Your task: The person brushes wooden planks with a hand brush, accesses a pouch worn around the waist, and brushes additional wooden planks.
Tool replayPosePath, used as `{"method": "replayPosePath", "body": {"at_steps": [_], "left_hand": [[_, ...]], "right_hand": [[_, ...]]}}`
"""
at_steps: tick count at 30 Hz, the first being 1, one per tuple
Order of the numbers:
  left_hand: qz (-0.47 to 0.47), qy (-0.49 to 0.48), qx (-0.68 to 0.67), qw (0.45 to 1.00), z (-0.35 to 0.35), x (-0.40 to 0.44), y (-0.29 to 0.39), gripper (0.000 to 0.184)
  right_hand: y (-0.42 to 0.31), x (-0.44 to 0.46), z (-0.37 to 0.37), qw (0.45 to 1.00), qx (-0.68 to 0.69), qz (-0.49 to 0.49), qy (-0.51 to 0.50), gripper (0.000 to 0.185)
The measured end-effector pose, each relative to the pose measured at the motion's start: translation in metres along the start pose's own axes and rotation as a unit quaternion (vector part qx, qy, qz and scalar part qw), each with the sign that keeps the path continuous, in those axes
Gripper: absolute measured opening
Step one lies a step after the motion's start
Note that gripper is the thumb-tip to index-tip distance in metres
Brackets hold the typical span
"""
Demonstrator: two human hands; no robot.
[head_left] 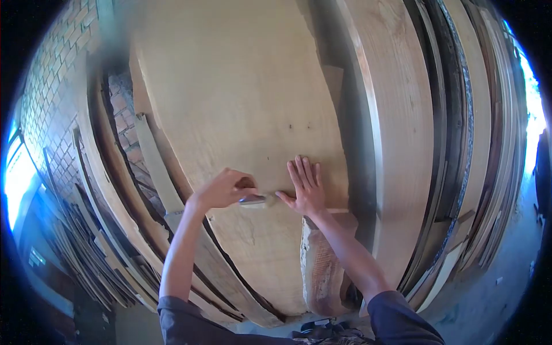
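A broad, pale wooden slab (236,103) leans upright in front of me, with a few small dark marks on its face. My left hand (227,188) is closed around a small flat scraper (253,199), whose shiny edge lies against the slab; its grip is hidden by my fingers. A lighter smear shows on the wood by the scraper's tip. To the right of it, my right hand (306,190) rests on the slab with fingers stretched out and holds nothing. Beneath my right forearm stands a thick, rough-edged wood block (325,259).
Another thick plank (397,115) stands to the right, with several more boards (480,115) beyond it. Narrow boards (152,167) lean on the left before a brick wall (57,75). Concrete floor (471,305) shows at lower right.
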State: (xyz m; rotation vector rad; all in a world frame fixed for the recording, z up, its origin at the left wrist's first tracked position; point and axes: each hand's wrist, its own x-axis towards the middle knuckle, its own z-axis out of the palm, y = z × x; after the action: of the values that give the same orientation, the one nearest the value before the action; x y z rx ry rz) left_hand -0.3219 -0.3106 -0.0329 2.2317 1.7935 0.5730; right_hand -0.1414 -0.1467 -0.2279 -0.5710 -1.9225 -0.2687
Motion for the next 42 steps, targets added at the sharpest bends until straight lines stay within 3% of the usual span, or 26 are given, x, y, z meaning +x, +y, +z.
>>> {"method": "replayPosePath", "body": {"at_steps": [2, 4, 8, 11, 12, 13, 16, 18, 22, 25, 27, 30, 34, 36, 39, 42], "left_hand": [[-0.097, -0.017, -0.073, 0.992, -0.017, -0.006, -0.008, 0.014], [-0.077, 0.09, -0.065, 0.991, -0.045, -0.011, -0.017, 0.019], [-0.054, 0.341, 0.069, 0.936, -0.112, -0.02, -0.015, 0.023], [-0.046, 0.415, 0.259, 0.871, -0.134, -0.021, -0.018, 0.02], [-0.001, 0.425, 0.315, 0.849, -0.131, -0.019, -0.032, 0.02], [0.045, 0.432, 0.369, 0.822, -0.126, -0.021, -0.037, 0.021], [0.061, 0.431, 0.343, 0.833, -0.078, -0.035, -0.028, 0.023], [-0.07, 0.352, 0.178, 0.916, -0.042, -0.056, -0.012, 0.023], [-0.105, 0.185, 0.043, 0.976, 0.021, -0.095, -0.012, 0.017], [-0.13, -0.017, 0.023, 0.991, 0.028, -0.106, -0.038, 0.019], [-0.158, 0.033, 0.003, 0.987, 0.004, -0.112, -0.074, 0.021], [-0.193, 0.125, 0.034, 0.973, -0.047, -0.111, -0.05, 0.023], [-0.148, 0.351, 0.129, 0.916, -0.11, -0.086, -0.007, 0.022], [-0.017, 0.422, 0.29, 0.859, -0.128, -0.07, -0.013, 0.021], [0.013, 0.441, 0.221, 0.87, -0.113, -0.053, -0.013, 0.021], [-0.091, 0.34, 0.068, 0.933, -0.074, -0.068, 0.001, 0.022]], "right_hand": [[0.0, -0.001, 0.003, 1.0, -0.005, -0.004, 0.012, 0.094], [0.002, -0.001, 0.005, 1.0, -0.009, -0.006, 0.01, 0.093], [0.002, 0.001, 0.002, 1.0, -0.007, -0.003, 0.0, 0.091], [0.0, -0.002, 0.005, 1.0, -0.007, -0.005, 0.003, 0.091], [0.001, -0.001, 0.006, 1.0, -0.01, -0.008, 0.007, 0.091], [0.001, -0.001, 0.005, 1.0, -0.012, -0.008, 0.005, 0.093], [-0.001, 0.0, 0.005, 1.0, -0.009, -0.001, 0.017, 0.087], [0.001, 0.001, 0.006, 1.0, -0.012, -0.002, 0.014, 0.087], [0.0, 0.001, 0.008, 1.0, -0.005, 0.003, 0.021, 0.086], [-0.002, -0.003, 0.006, 1.0, -0.007, 0.0, 0.023, 0.086], [-0.001, 0.002, 0.007, 1.0, -0.01, -0.003, 0.02, 0.085], [0.0, 0.002, 0.005, 1.0, -0.014, -0.002, 0.007, 0.086], [-0.002, 0.001, 0.003, 1.0, 0.001, 0.0, 0.006, 0.086], [-0.002, 0.0, 0.002, 1.0, 0.005, -0.002, 0.004, 0.086], [-0.001, 0.0, 0.001, 1.0, -0.003, -0.007, 0.002, 0.086], [0.0, 0.0, 0.001, 1.0, -0.009, -0.008, 0.002, 0.086]]}}
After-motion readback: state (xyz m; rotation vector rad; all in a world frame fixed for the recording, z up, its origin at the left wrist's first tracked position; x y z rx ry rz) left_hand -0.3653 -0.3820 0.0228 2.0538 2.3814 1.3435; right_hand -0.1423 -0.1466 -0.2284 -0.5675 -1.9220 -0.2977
